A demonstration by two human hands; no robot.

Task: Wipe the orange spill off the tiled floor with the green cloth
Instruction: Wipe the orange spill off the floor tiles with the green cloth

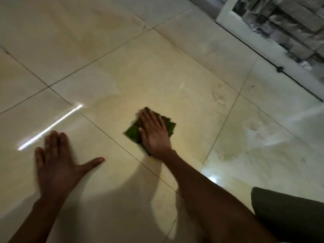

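Item one, as I logged it through the head camera: the green cloth [134, 133], folded into a rough square, lay flat on the tiled floor [157, 71] near the middle of the view, on a cream tile just right of a dark grout line. Item two: the right hand [154, 132] lay palm-down on top of the cloth, fingers stretched out flat and pointing to the far side, covering most of it; green showed at the left edge and along the far right edge. That grip was a flat press on the cloth, not a closed grasp. Item three: the left hand [56, 162] lay on the floor at near left, well apart from the cloth, fingers spread wide and thumb pointing right, holding nothing; whether the palm bore weight I could not tell. Item four: the orange spill [151, 159]; I saw only a faint yellowish tint on the tile by the right wrist, and the blur stopped me from fixing its edges. Item five: pale smeared marks [256, 132] on the tiles to the right of the cloth. Item six: a bright streak of reflected light [50, 127] on the floor at left. Item seven: a white frame [249, 34] with a stone-patterned panel [287, 20] at far right. Item eight: dark fabric [287, 207] at the near right corner.
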